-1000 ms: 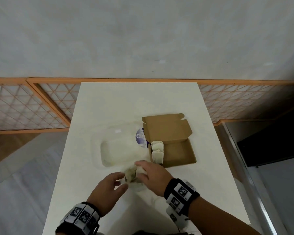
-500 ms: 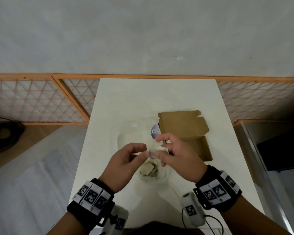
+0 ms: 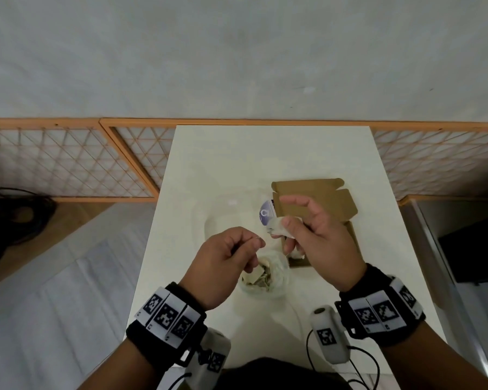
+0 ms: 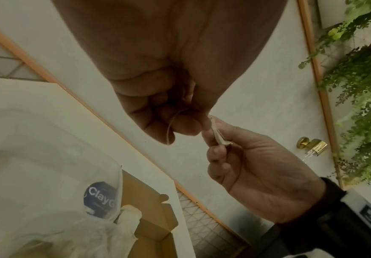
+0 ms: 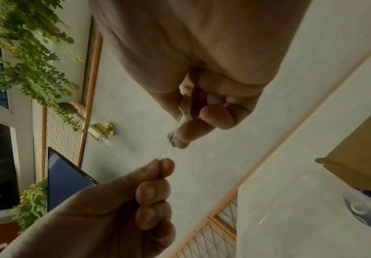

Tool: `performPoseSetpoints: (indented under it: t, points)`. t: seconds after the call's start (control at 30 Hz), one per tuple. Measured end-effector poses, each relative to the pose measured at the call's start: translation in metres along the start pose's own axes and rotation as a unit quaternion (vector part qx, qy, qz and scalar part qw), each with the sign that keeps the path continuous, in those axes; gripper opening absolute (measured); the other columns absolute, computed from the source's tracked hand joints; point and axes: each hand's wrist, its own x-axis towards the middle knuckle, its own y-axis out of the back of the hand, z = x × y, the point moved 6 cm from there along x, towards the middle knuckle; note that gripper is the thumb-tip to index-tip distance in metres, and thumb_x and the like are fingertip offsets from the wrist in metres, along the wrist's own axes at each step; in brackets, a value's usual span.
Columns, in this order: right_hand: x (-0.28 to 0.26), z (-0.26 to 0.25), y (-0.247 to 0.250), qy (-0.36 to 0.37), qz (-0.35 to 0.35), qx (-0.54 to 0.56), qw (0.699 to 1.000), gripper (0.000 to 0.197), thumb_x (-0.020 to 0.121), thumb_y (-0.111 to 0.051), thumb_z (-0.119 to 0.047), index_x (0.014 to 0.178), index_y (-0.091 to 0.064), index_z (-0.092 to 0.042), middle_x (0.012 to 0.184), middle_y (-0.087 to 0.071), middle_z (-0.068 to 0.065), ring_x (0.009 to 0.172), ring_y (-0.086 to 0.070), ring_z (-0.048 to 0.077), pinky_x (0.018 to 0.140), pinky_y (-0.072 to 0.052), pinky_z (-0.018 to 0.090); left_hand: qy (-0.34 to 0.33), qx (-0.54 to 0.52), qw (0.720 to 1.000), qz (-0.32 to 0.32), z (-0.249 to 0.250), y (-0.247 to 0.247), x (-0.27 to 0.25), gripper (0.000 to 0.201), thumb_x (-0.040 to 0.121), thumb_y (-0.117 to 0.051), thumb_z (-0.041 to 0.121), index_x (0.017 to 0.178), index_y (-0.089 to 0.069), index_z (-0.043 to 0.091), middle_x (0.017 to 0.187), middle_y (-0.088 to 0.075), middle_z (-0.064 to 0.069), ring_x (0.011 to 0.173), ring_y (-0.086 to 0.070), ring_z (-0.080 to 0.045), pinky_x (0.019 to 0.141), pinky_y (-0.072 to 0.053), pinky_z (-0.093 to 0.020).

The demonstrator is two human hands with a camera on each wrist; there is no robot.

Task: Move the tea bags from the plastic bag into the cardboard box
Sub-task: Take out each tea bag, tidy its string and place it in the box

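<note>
My right hand (image 3: 285, 225) is raised over the table and pinches a white tea bag (image 3: 278, 229) between thumb and fingers; the same tea bag (image 5: 181, 120) shows in the right wrist view. My left hand (image 3: 258, 242) pinches the bag's thin string (image 4: 169, 127), which runs between the two hands. Below them, the clear plastic bag (image 3: 276, 280) lies on the table with several tea bags (image 3: 258, 274) inside. The brown cardboard box (image 3: 321, 198) stands open behind my right hand, which hides most of its tray. Some tea bags (image 4: 129, 218) sit in it.
Clear plastic packaging (image 3: 226, 218) with a round blue label (image 3: 265, 213) lies left of the box on the white table (image 3: 265, 153). An orange lattice screen (image 3: 68, 161) stands behind and left of the table. Dark cables (image 3: 17, 215) lie on the floor at left.
Both hands rose from the plastic bag. My right hand came up holding a tea bag, and the hands drew apart with the string between them. The camera also shifted.
</note>
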Motion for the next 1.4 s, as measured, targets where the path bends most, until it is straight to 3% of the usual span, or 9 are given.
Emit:
performPoseSetpoints:
  t: [0.43,0.53,0.63,0.8,0.9,0.97,1.07,1.17,1.4]
  points:
    - [0.000,0.020,-0.002,-0.056,-0.062,0.054,0.995,0.041,0.095,-0.050,-0.011,0.128,-0.068,-0.027,0.107,-0.079,0.005,0.086,-0.069,0.039,0.068,-0.048,0.041,-0.056,0.003,0.998,0.030,0.021,0.023,-0.008,0.017,0.104,-0.060,0.020,0.097,-0.075,0.023,0.063,-0.063,0.001,0.060,-0.058,-0.008,0.064,-0.050,-0.021]
    - [0.002,0.021,-0.003,-0.036,-0.059,-0.020,0.997,0.030,0.103,-0.058,-0.007,0.125,-0.069,-0.024,0.093,-0.080,0.000,0.076,-0.072,0.023,0.074,-0.056,0.043,-0.081,0.013,0.996,0.038,0.030,0.031,-0.010,0.015,0.103,-0.061,0.023,0.098,-0.075,0.027,0.066,-0.065,-0.001,0.062,-0.059,-0.009,0.066,-0.051,-0.025]
    - [0.003,0.017,-0.002,-0.010,-0.041,-0.019,0.999,0.013,0.103,-0.065,-0.021,0.105,-0.077,-0.022,0.086,-0.077,0.002,0.065,-0.061,0.013,0.068,-0.054,0.032,-0.100,0.022,0.993,0.056,0.041,0.037,-0.009,0.014,0.103,-0.063,0.024,0.099,-0.076,0.029,0.068,-0.065,-0.001,0.063,-0.060,-0.009,0.066,-0.051,-0.023]
    - [-0.001,0.006,-0.010,0.051,-0.073,-0.032,0.995,0.032,0.100,-0.063,-0.049,0.100,-0.079,-0.021,0.082,-0.066,0.020,0.076,-0.058,0.041,0.073,-0.052,0.057,-0.108,0.015,0.991,0.073,0.057,0.043,-0.003,0.012,0.101,-0.065,0.025,0.097,-0.076,0.024,0.073,-0.065,-0.011,0.068,-0.059,-0.027,0.062,-0.052,-0.032]
    - [-0.003,0.000,-0.013,0.064,-0.092,-0.015,0.994,0.021,0.104,-0.064,-0.026,0.099,-0.079,-0.013,0.072,-0.066,-0.009,0.068,-0.058,0.012,0.067,-0.050,0.037,-0.080,0.014,0.993,0.087,0.050,0.048,0.011,0.012,0.101,-0.065,0.024,0.097,-0.076,0.022,0.068,-0.065,0.002,0.063,-0.059,-0.012,0.062,-0.051,-0.026]
    - [-0.004,-0.004,-0.012,0.068,-0.097,0.011,0.993,0.020,0.104,-0.062,-0.019,0.100,-0.079,-0.009,0.066,-0.059,-0.014,0.064,-0.053,0.004,0.066,-0.043,0.024,-0.037,0.021,0.996,0.077,0.034,0.047,0.024,0.011,0.101,-0.065,0.027,0.106,-0.075,0.025,0.080,-0.072,0.010,0.068,-0.065,-0.008,0.070,-0.053,-0.024]
    - [-0.005,-0.012,-0.011,0.084,-0.089,0.021,0.992,0.026,0.104,-0.062,-0.030,0.098,-0.079,-0.011,0.068,-0.045,0.019,0.064,-0.041,0.036,0.062,-0.037,0.043,0.029,0.122,0.991,0.045,0.007,0.042,0.032,0.042,0.098,-0.066,0.041,0.138,-0.057,0.032,0.122,-0.066,0.017,0.083,-0.071,-0.007,0.075,-0.050,-0.022]
    - [-0.005,-0.017,-0.012,0.085,-0.075,0.031,0.993,0.022,0.103,-0.063,-0.029,0.089,-0.078,-0.022,0.071,-0.043,0.025,0.065,-0.039,0.038,0.061,-0.038,0.038,0.053,0.156,0.984,0.062,-0.003,0.043,0.027,0.054,0.099,-0.063,0.043,0.149,-0.046,0.031,0.142,-0.053,0.018,0.090,-0.068,-0.004,0.081,-0.047,-0.021]
    - [-0.003,-0.013,-0.021,0.074,-0.072,-0.002,0.995,0.026,0.103,-0.065,-0.029,0.082,-0.072,-0.015,0.072,-0.050,0.026,0.066,-0.044,0.039,0.059,-0.039,0.040,-0.040,-0.034,0.993,0.101,0.024,0.038,0.006,0.027,0.092,-0.070,0.056,0.107,-0.075,0.034,0.083,-0.070,-0.008,0.073,-0.061,-0.030,0.069,-0.052,-0.041]
